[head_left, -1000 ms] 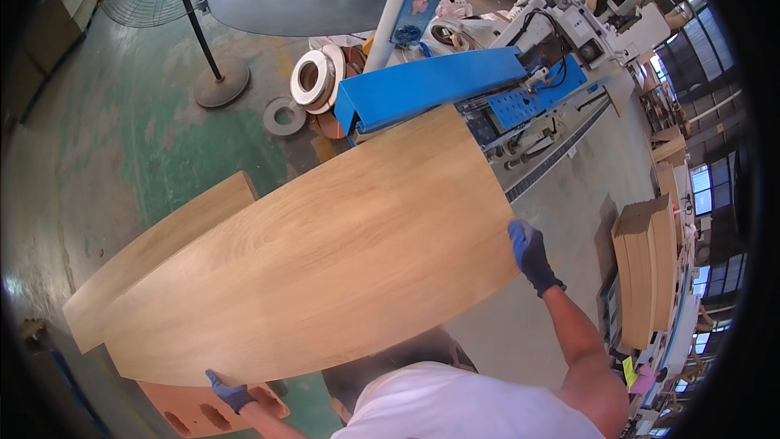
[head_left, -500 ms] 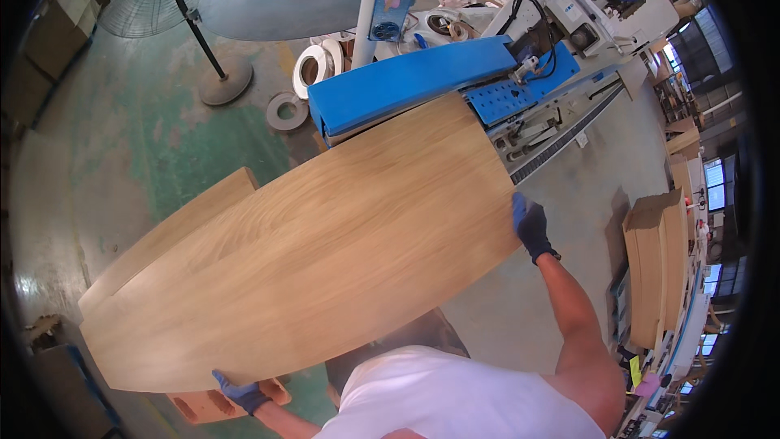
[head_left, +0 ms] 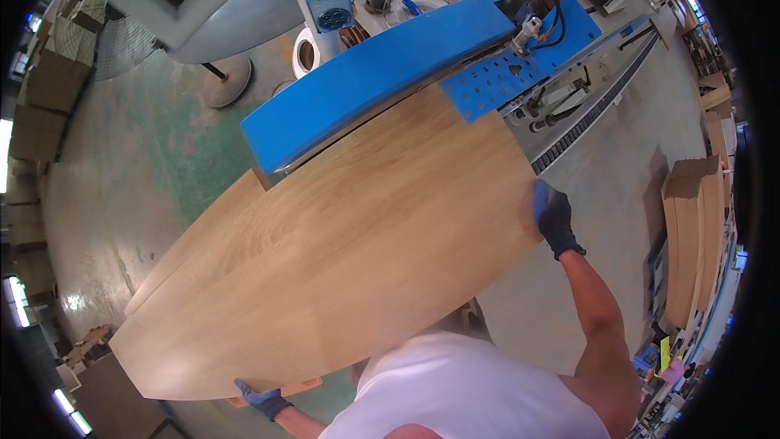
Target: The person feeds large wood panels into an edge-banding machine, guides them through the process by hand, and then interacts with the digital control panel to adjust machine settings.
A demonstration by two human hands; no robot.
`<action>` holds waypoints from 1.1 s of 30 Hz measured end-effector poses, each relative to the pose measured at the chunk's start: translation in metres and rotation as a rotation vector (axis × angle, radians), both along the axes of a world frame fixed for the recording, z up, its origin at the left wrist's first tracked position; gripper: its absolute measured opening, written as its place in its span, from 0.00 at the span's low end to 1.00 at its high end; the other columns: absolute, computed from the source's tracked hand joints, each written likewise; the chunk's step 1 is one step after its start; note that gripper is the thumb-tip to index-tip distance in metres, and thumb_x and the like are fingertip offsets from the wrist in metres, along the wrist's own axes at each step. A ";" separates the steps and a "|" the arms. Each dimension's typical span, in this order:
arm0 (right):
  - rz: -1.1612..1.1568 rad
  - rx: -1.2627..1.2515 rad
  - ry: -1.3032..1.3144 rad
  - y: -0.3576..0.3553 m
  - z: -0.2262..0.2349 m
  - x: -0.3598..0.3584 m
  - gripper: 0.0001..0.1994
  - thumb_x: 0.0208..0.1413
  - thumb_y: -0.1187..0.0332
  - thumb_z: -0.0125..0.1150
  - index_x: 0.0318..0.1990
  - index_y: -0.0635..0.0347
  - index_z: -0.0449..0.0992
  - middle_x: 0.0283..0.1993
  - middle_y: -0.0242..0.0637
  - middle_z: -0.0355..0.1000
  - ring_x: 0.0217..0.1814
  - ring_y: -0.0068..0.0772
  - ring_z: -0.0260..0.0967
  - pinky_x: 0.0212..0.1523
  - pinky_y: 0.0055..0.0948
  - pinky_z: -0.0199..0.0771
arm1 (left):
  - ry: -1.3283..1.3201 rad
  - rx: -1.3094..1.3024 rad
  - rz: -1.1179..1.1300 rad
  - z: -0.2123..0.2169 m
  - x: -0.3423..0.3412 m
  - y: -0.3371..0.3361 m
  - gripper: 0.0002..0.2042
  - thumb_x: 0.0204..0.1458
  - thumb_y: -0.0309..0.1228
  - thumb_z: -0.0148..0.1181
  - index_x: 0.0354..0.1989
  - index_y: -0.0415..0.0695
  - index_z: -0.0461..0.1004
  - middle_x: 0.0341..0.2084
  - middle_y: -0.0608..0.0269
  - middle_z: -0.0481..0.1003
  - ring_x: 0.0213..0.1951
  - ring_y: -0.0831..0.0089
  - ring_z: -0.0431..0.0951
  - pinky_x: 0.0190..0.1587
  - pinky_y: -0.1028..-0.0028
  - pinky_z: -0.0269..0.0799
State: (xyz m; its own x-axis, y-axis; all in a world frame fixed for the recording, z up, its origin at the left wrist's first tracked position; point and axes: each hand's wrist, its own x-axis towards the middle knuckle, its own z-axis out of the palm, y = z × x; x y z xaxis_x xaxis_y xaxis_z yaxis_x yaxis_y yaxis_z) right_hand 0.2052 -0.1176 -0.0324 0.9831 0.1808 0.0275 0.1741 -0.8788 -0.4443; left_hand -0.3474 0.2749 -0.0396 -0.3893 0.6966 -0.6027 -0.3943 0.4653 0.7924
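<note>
I hold a large oval-edged wooden panel [head_left: 341, 252] flat in front of me. My right hand [head_left: 554, 215], in a dark blue glove, grips its right end. At the panel's near left edge my left hand [head_left: 262, 399], also gloved, grips from underneath. The panel's far edge lies under the long blue guard [head_left: 382, 77] of a woodworking machine [head_left: 561, 89]. A second wooden panel [head_left: 203, 232] of similar shape shows beneath the left part.
A stack of curved wooden panels [head_left: 691, 244] stands on edge at the right. Rolls of edge banding [head_left: 307, 53] sit behind the machine, near a fan's round base [head_left: 226, 81]. Cardboard boxes [head_left: 57, 73] are piled at the far left on the green-grey floor.
The panel and both hands have moved forward toward the machine; its far edge now lies under the blue guard. The view has closed in on the machine.
</note>
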 end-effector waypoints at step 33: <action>0.231 -0.149 -0.090 -0.210 -0.015 0.268 0.09 0.56 0.69 0.40 0.31 0.65 0.64 0.28 0.52 0.67 0.33 0.57 0.65 0.27 0.42 0.64 | -0.251 -0.025 -0.193 0.016 0.260 -0.195 0.25 0.53 0.50 0.43 0.54 0.46 0.61 0.51 0.57 0.63 0.51 0.56 0.63 0.53 0.54 0.59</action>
